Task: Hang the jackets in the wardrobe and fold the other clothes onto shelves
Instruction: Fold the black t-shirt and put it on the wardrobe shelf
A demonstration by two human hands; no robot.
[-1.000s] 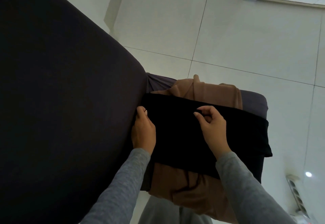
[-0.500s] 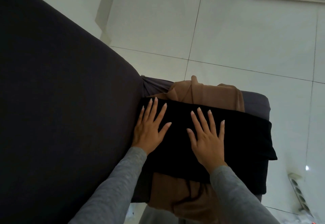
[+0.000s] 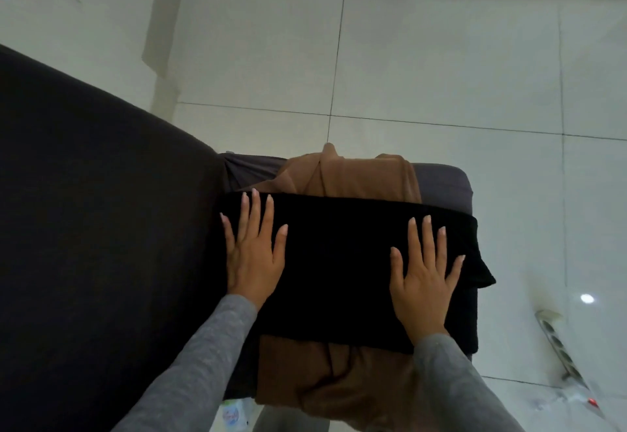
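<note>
Black garment (image 3: 339, 262), folded into a flat wide band, lies across a brown garment (image 3: 356, 177) on the sofa arm (image 3: 448, 180); brown cloth shows beyond it and nearer the camera. Left hand (image 3: 252, 255) flat on the black garment's left end, grip wide, fingers spread, holding nothing. Right hand (image 3: 424, 279) same on the right end. Dark sofa back (image 3: 101, 228) left of the black garment. Glossy white tile floor (image 3: 441, 58) beyond. Power strip (image 3: 559, 346) right of it, blurry. Black fabric detail too dark to read.
</note>
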